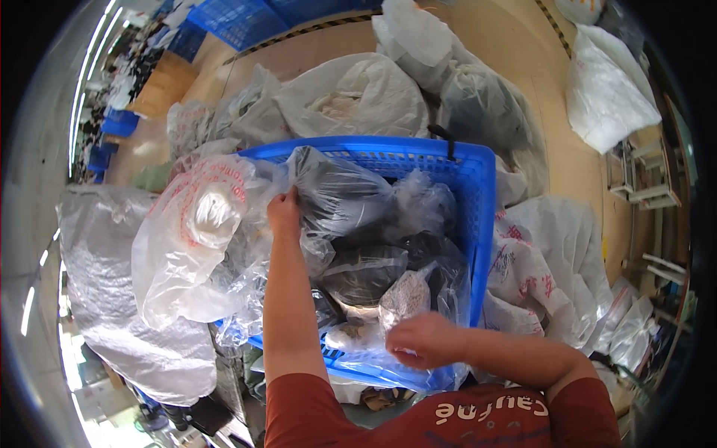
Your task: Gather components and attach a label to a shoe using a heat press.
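A blue plastic basket (pixel 487 216) is filled with clear plastic bags, several with dark contents. My left hand (pixel 283 213) pinches the edge of a clear bag with dark contents (pixel 347 198) near the basket's far left part. Over the near right part of the basket is my right hand (pixel 426 340), slightly blurred, its fingers curled in. Whatever it may hold is hidden. Just beyond it sits a small bag with pale speckled contents (pixel 405 297). Left of my left forearm, a crumpled clear bag with red print (pixel 202 216) hangs over the basket's left side, hiding it.
Large white sacks (pixel 358 93) crowd the floor beyond the basket, with a grey-white sack (pixel 134 291) at left and red-printed sacks (pixel 545 261) at right. Another white sack (pixel 609 89) lies far right, near a small rack (pixel 648 175). Blue crates (pixel 243 22) stand at the back.
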### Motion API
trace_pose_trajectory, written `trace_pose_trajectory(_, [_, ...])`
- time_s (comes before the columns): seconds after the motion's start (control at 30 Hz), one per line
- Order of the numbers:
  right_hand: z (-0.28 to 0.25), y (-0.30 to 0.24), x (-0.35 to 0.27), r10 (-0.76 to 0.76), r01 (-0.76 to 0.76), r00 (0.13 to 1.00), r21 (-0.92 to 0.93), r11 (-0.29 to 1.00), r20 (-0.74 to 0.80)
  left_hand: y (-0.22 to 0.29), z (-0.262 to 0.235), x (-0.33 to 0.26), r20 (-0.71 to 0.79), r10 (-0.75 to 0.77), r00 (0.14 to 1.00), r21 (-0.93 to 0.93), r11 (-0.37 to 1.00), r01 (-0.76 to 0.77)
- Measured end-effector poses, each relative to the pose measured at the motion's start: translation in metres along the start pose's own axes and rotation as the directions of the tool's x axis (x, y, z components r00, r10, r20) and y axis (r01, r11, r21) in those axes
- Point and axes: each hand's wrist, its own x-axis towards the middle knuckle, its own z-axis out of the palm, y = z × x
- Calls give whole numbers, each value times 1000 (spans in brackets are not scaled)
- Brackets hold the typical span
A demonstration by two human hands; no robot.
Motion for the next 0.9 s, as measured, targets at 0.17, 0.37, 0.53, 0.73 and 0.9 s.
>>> trace_pose_trajectory(0.17, [-39, 35, 44, 42, -212, 892, -333, 919, -450, 16, 13, -20, -37, 116, 993, 135, 985, -110])
trace_pose_trajectory(0.37, [-40, 97, 75, 455, -595, 781, -287, 751, -427, 24, 19, -39, -18, 255, 967, 368, 901, -230])
trace_pose_trajectory(0.53, [-46, 117, 77, 550, -617, 769, -156, 771, -326, 7, 23, -61, 207, 666, 716, 62, 722, -689])
trace_pose_trajectory(0.73, [-49, 114, 81, 579, -616, 714, 39, 787, -394, 16, 23, -70, 178, 362, 915, 131, 913, -386])
trace_pose_trajectory(0.9, [-52, 131, 86, 860, -401, 95, 772, 494, -501, 45, 16, -120, 335, 483, 809, 170, 814, -556])
